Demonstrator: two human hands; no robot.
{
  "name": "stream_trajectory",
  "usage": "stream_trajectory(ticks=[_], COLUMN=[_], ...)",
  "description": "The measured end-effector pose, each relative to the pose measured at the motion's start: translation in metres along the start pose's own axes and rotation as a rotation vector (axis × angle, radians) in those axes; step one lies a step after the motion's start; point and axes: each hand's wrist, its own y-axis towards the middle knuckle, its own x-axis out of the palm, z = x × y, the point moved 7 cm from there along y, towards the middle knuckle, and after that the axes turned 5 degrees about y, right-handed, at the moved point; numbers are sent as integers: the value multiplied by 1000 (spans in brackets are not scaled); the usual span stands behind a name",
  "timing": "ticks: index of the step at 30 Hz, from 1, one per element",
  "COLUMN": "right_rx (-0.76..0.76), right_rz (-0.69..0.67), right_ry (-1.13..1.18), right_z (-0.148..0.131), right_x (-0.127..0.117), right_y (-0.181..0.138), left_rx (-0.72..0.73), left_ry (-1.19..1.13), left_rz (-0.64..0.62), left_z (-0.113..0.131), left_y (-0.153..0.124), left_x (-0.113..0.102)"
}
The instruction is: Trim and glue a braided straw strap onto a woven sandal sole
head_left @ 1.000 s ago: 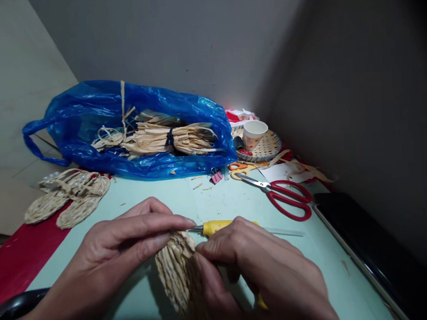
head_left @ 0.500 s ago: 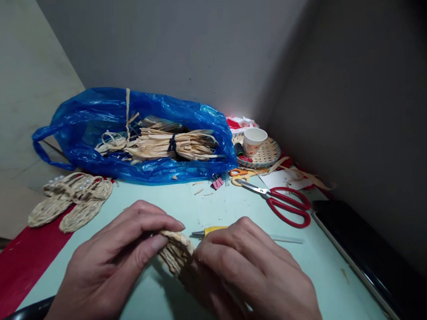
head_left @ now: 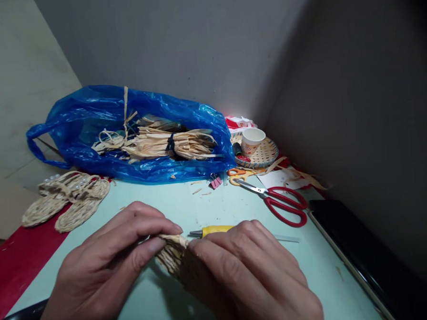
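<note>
Between my hands is a woven straw piece (head_left: 173, 258), its ribbed face tilted toward me and its lower part in shadow. My left hand (head_left: 114, 260) pinches the upper left edge between thumb and fingers. At the upper right edge, my right hand (head_left: 255, 272) is closed on the same piece; its fingertips are partly hidden. Just behind the right hand lies a yellow-handled tool (head_left: 215, 229) with a dark metal tip, partly covered by that hand. A pair of woven straw sandals (head_left: 83, 205) with beaded straps rests at the left.
A blue plastic bag (head_left: 146, 175) at the back holds a tied straw bundle (head_left: 191, 144). Red-handled scissors (head_left: 285, 206), a pink binder clip (head_left: 215, 181) and a paper cup (head_left: 252, 141) on a woven tray (head_left: 268, 153) are at the right. A black object (head_left: 346, 239) borders the right side.
My right hand has shifted slightly left along the edge of the woven piece, nearer my left fingers. The whole view has moved a little; the left hand keeps its pinch.
</note>
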Motion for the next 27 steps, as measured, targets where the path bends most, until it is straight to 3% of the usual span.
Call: stream_trajectory(ticks=[14, 27], right_rx=[35, 71], right_rz=[64, 201], right_ry=[-9, 73], right_z=[1, 1], right_x=[4, 3], right_y=[-4, -3], left_rx=[-115, -150], left_ry=[-62, -93], left_rz=[7, -75], left_z=[-7, -9], left_y=[-2, -2], left_x=[2, 6])
